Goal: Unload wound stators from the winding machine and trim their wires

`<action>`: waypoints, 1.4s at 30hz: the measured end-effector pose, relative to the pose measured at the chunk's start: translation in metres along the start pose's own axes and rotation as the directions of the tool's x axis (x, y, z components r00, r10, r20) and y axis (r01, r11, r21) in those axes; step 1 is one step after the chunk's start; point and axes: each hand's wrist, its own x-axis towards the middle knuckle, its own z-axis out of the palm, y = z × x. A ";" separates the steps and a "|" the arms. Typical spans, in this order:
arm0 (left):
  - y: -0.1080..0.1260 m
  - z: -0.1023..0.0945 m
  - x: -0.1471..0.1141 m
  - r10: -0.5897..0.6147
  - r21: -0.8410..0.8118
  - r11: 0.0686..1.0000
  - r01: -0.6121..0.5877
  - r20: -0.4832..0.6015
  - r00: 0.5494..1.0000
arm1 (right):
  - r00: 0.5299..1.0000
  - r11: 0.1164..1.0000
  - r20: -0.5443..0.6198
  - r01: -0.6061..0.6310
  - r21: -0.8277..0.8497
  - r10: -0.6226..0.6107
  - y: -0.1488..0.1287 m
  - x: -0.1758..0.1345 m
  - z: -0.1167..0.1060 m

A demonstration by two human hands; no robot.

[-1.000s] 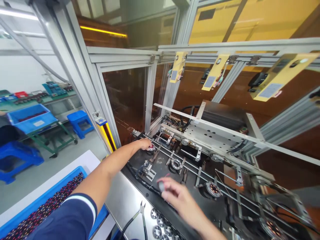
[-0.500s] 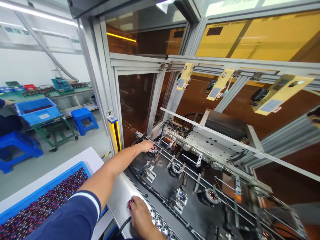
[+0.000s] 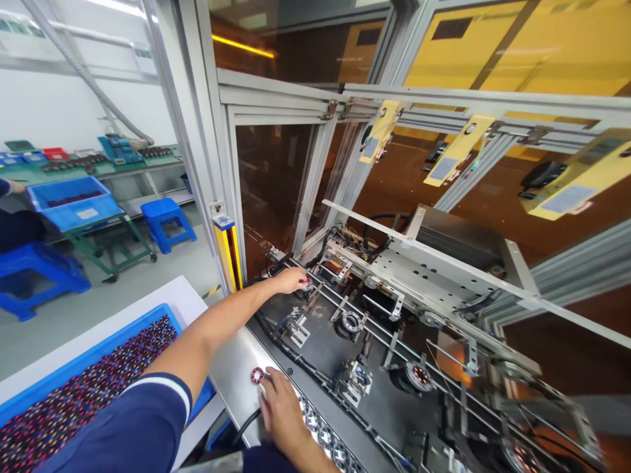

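Observation:
My left hand (image 3: 290, 280) reaches across to the machine's far left station. Its fingers are closed on a small red round part (image 3: 304, 282), which looks like a motor stator, at the round holder (image 3: 303, 292); the fingers partly cover it. Close to me, my right hand (image 3: 282, 402) hovers over the metal ledge (image 3: 236, 371) with its fingers apart. Just left of those fingertips, a second red round part (image 3: 257, 375) with a pale centre lies flat on the ledge. A row of shiny round metal pieces (image 3: 325, 436) runs beside and partly under the right hand.
A blue tray (image 3: 170, 314) full of round parts stands at left. Holders (image 3: 351, 322), rods and cables fill the machine bed. A yellow sensor post (image 3: 227, 253) rises beside my left arm. Farther back are a blue stool (image 3: 165, 213), a cart and a partly visible person.
My right hand has drawn back from the red part on the ledge, which now shows fully. My left hand stays at the far left holder, and the camera view has shifted slightly.

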 end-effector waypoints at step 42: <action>0.252 0.113 0.092 0.539 0.142 0.773 -0.618 0.367 0.758 | 0.693 0.560 -0.160 -0.678 -0.476 0.703 0.205 -0.200 -0.315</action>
